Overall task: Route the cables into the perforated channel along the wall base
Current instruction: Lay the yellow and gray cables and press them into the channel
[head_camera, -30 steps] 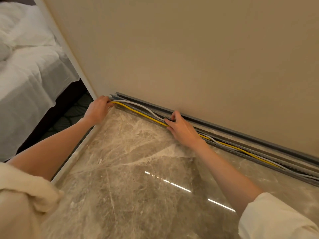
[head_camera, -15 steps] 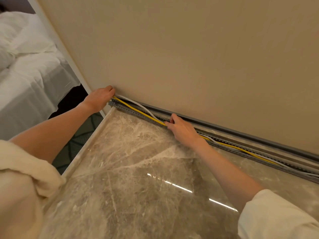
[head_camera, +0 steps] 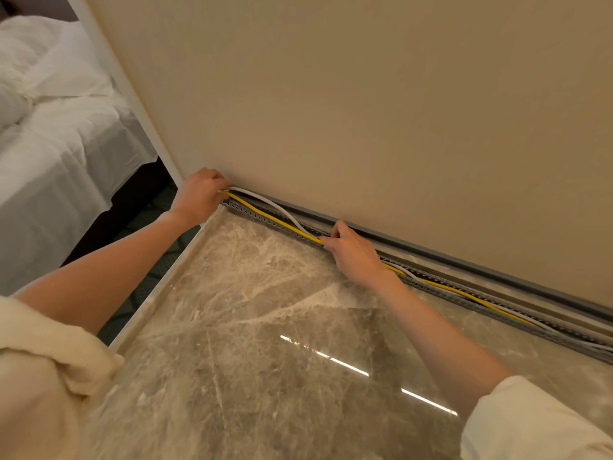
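A grey perforated channel (head_camera: 262,216) runs along the foot of the beige wall, from the corner at left off to the right edge. A yellow cable (head_camera: 265,214) and a white cable (head_camera: 270,203) stretch above its left part and lie inside it further right. My left hand (head_camera: 198,195) grips the ends of both cables at the channel's left end, by the wall corner. My right hand (head_camera: 353,252) pinches both cables about a forearm's length to the right and holds them down at the channel. Between the hands the white cable bows upward.
Polished brown marble floor (head_camera: 265,343) fills the foreground, with a raised stone edge (head_camera: 159,290) on its left. Beyond that edge is dark patterned carpet and a bed with white sheets (head_camera: 56,154). A grey strip (head_camera: 464,263) lines the wall base behind the channel.
My left hand has lifted the cable ends up off the channel's end toward the wall. The stretch between the hands has risen out of the channel. My right hand has stayed put.
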### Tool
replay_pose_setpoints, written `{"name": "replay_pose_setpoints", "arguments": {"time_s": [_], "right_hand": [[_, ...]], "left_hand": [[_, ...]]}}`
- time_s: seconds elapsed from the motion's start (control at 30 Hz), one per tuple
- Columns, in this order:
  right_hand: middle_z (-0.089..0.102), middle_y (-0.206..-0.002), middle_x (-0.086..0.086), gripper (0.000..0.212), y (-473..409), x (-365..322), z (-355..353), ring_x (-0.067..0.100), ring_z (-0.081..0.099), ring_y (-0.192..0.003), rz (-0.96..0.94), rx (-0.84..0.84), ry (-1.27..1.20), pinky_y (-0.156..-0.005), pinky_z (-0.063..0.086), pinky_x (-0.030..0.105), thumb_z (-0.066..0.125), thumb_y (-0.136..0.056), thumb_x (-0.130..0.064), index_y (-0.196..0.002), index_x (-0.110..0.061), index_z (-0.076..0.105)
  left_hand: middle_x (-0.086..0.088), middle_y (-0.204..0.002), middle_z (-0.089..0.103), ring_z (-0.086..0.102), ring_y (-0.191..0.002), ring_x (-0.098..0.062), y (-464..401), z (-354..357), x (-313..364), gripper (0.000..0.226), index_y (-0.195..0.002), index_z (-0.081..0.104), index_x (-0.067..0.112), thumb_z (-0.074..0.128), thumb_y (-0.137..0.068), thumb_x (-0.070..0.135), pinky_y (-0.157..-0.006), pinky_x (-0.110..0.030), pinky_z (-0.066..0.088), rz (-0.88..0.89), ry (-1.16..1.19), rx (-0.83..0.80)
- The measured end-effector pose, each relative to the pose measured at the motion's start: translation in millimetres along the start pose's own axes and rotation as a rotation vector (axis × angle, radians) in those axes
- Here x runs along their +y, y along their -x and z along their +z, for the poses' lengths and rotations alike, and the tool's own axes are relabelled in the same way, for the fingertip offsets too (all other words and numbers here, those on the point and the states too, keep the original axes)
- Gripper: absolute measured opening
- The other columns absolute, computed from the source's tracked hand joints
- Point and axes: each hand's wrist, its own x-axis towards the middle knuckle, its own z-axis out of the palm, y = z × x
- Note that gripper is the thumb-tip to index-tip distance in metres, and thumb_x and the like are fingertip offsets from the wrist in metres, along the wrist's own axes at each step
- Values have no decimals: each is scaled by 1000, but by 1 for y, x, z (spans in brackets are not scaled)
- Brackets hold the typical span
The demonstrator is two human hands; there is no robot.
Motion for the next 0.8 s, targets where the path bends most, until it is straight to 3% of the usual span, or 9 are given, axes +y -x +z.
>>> {"name": "replay_pose_setpoints", "arguments": {"time_s": [0.13, 0.23, 0.37, 0.5, 0.67, 0.8], "right_hand": [[49, -95, 9, 24, -2, -2, 0, 24, 52, -73, 27, 10, -5, -59, 50, 39, 48, -98, -19, -111, -6, 63], [49, -95, 8, 21, -1, -4, 3, 24, 52, -77, 39, 37, 0, -63, 51, 41, 51, -96, -16, -110, -6, 63], [54, -103, 8, 23, 4, -6, 9, 22, 52, -87, 45, 63, 70, -67, 47, 32, 52, -95, -8, -117, -8, 57], [53, -105, 8, 29, 3, -3, 12, 22, 51, -88, 31, 43, 104, -68, 46, 31, 53, -91, -3, -119, -10, 52], [52, -104, 6, 28, 1, 0, 10, 22, 51, -88, 35, 36, 34, -68, 49, 33, 50, -96, -12, -124, -13, 51], [53, -103, 7, 37, 0, -2, 6, 19, 50, -79, 29, 41, 43, -59, 35, 27, 55, -91, -7, -125, -15, 46]], "left_hand": [[-20, -116, 62, 57, -107, -36, 6, 2, 27, 33, -119, 58, 1, 59, -86, 2, -90, -47, 50, 218, -56, 20], [-19, -117, 62, 57, -108, -34, 8, 2, 31, 32, -118, 60, 2, 58, -86, 0, -90, -47, 52, 200, -84, 5], [-20, -119, 61, 58, -108, -35, 9, 4, 31, 30, -116, 61, -2, 56, -86, -1, -89, -47, 53, 248, -154, -32], [-17, -115, 59, 57, -104, -32, 15, 10, 30, 27, -109, 64, 2, 58, -88, 17, -86, -46, 51, 208, -82, -25], [-20, -110, 64, 57, -103, -37, 20, 13, 30, 27, -113, 66, 4, 60, -87, 9, -90, -47, 48, 199, -70, 16], [-18, -120, 56, 50, -112, -38, 19, 10, 31, 26, -114, 66, 11, 55, -91, 12, -94, -45, 44, 62, 23, 53]]}}
